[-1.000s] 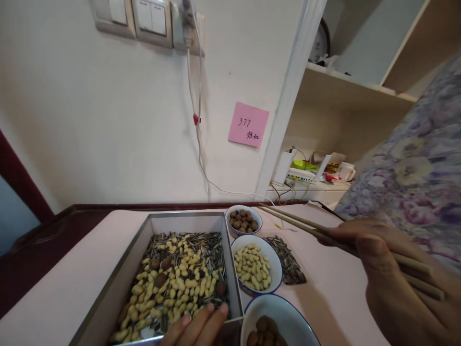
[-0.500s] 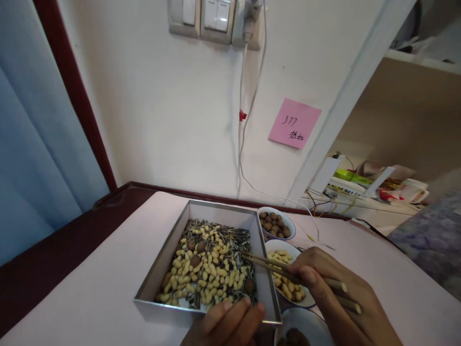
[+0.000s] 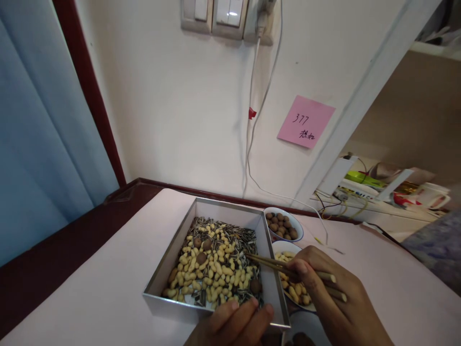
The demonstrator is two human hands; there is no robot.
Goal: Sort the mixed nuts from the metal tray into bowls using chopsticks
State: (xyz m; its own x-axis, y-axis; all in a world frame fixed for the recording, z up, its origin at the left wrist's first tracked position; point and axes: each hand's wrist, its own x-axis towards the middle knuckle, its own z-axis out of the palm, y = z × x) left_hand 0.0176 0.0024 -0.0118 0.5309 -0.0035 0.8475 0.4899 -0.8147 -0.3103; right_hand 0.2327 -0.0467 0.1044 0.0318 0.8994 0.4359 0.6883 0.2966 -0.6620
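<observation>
A metal tray (image 3: 157, 273) holds peanuts in shells (image 3: 217, 269), striped sunflower seeds (image 3: 245, 236) and several round brown nuts (image 3: 201, 258). My left hand (image 3: 236, 324) is curled over its front rim, fingertips inside; the thumb is hidden. In my right hand (image 3: 333, 288) is a pair of chopsticks (image 3: 268, 262), reaching across the right wall. Their tips are close together over the seeds at the tray's right side; whether anything is between them, I cannot tell. Partly behind that hand stands a bowl of peanuts (image 3: 295, 290).
Behind the peanut bowl is a bowl of round brown nuts (image 3: 281, 226); another bowl (image 3: 306, 324) with dark contents is cut off in front. A white cable (image 3: 273, 193) runs down the wall onto the pale table cover (image 3: 108, 269). Shelves (image 3: 389, 192) stand at right.
The whole view has shifted, so the scene sits a little further right. Relative to the tray, my right hand and the chopsticks have moved slightly left. My left hand stays on the rim.
</observation>
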